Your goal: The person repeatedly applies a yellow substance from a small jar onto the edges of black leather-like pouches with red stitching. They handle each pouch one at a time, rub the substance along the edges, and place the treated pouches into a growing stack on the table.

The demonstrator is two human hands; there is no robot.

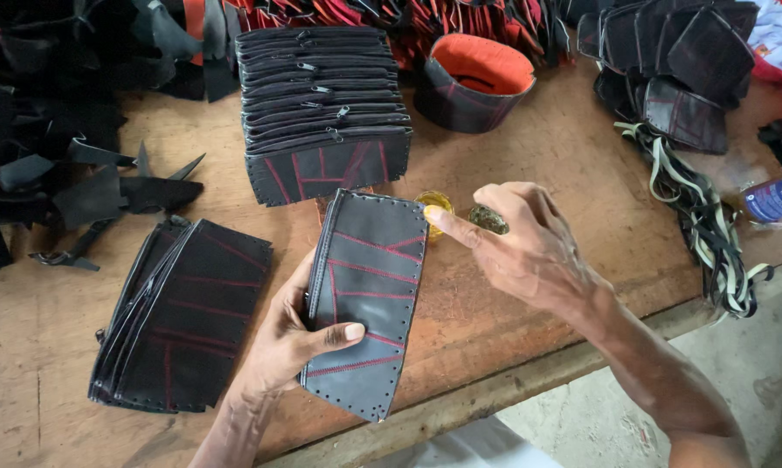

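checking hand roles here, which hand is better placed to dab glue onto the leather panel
Right. The right hand is free, its forefinger tip yellow with glue, beside the small glue pot and the panel's edge. The left hand is busy gripping the black leather panel.

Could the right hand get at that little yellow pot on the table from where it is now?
Probably yes. The right hand hovers just beside the small yellow pot, forefinger tip almost over it. The leather panel in the left hand covers only its left edge.
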